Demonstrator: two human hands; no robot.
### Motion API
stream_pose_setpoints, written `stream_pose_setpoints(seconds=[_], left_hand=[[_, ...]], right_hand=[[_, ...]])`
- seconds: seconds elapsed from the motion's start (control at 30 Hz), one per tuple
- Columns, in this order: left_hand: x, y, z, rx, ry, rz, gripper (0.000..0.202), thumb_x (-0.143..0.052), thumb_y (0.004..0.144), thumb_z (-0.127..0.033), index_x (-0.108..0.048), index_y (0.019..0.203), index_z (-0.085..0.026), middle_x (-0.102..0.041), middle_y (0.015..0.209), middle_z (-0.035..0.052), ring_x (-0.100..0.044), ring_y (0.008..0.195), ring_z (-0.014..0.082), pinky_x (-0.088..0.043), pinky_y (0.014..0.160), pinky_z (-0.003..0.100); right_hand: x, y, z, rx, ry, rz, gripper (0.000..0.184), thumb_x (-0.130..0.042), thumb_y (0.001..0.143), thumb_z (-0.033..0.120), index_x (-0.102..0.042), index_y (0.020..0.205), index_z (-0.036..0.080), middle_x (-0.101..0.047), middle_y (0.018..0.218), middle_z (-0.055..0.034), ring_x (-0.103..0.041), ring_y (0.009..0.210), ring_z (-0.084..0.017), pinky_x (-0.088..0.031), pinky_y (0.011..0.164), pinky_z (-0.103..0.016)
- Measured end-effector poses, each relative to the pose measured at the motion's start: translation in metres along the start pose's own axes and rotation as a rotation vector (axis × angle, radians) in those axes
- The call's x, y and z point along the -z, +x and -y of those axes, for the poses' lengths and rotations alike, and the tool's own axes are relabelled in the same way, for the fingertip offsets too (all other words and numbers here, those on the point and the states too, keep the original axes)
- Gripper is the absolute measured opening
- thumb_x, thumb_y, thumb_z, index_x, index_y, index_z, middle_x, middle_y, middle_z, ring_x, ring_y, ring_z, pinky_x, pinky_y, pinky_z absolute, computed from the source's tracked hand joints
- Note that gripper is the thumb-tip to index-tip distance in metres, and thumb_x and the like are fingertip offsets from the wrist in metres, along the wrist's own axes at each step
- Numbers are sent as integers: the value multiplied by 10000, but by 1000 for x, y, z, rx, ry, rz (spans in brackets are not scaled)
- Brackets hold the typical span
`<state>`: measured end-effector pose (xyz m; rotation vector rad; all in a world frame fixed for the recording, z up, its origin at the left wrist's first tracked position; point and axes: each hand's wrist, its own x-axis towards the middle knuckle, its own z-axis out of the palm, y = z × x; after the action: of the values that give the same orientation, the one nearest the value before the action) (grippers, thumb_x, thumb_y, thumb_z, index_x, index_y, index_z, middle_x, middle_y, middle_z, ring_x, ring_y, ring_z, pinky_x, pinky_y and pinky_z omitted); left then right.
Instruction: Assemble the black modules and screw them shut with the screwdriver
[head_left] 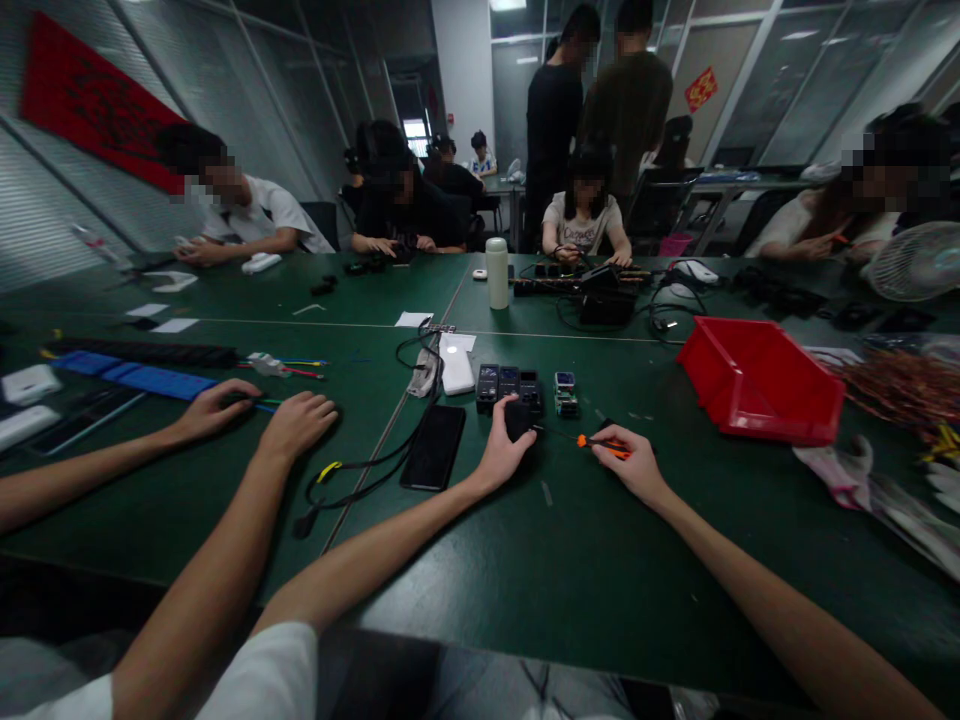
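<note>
My left hand is closed around a small black device that stands on the green table. My right hand pinches an orange-handled screwdriver, whose thin shaft points left at the black device. Just beyond the device, a row of small black modules and a little blue-and-green one lie on the table. A black phone lies flat to the left of my left hand.
A red plastic bin sits at the right, with a bundle of coloured wires and gloves beyond it. A neighbour's two hands rest at the left near blue strips. A white bottle and cables sit mid-table; several people work opposite.
</note>
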<state>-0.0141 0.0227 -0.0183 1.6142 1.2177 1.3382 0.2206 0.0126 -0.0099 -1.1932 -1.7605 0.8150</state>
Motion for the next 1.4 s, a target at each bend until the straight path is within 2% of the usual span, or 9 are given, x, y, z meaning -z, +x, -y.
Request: stream_pose_setpoints(seconds=[0.5,1.0,1.27,1.4], left_hand=[[1,-1,-3,-21,2,-6,571,-553,754,-188,-301,1266,-225,-431,1186,50,-445,1102,186,-316,1018,358],[-1,-2,2,-44,-7,-37,587,-575,750,-187,-309,1270,-245,-441,1190,42,-458,1089,175,-321,1020,355],[1,-2,2,-73,30,-56,595,-578,753,-184,-306,1280,-240,-405,1270,64,-419,1180,201,-301,1042,365],[1,-2,3,-74,45,-71,597,-580,755,-192,-303,1282,-240,-395,1283,69,-409,1198,209,-299,1042,371]], right_hand=[[-2,0,0,4,-7,44,187,-616,752,337,-647,852,181,-657,836,-55,-625,774,-217,-515,671,-345],[-3,0,-4,-3,-14,38,172,-617,764,315,-630,852,168,-649,849,-58,-619,797,-211,-502,685,-320],[-2,-1,1,4,21,25,175,-632,764,305,-617,884,178,-637,894,-65,-611,832,-208,-498,733,-331],[-2,-1,3,-42,129,20,221,-645,759,335,-579,897,175,-627,799,-51,-609,711,-179,-501,629,-303]])
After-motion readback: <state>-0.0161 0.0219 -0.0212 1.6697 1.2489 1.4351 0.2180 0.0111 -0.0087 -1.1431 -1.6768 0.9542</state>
